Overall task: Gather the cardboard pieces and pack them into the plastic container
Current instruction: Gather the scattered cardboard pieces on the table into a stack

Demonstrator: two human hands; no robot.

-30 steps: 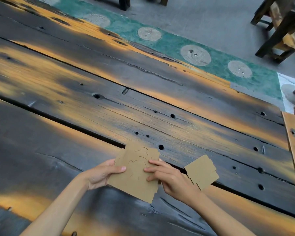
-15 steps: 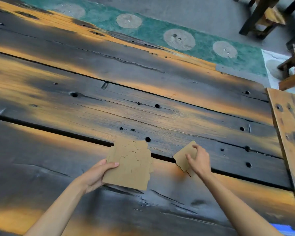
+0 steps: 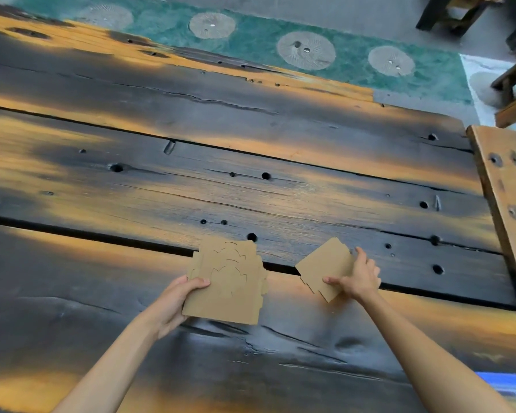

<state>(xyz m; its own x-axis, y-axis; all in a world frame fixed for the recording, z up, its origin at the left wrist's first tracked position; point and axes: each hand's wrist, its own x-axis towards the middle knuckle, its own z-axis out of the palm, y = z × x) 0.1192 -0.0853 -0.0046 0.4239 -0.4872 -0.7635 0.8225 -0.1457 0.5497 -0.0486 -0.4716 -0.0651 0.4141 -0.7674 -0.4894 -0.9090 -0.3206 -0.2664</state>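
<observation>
On the near dark plank of the wooden table [image 3: 72, 293]: left hand [image 3: 173, 302] gripping the cardboard stack [image 3: 225, 281], right hand [image 3: 359, 277] pinching a smaller cardboard piece [image 3: 322, 268]. Gathering step, probably. Next: join both piles. Plenty of bare wood around; table edge far right. Plastic container maybe the blue corner [image 3: 507, 383], hard to tell.
</observation>
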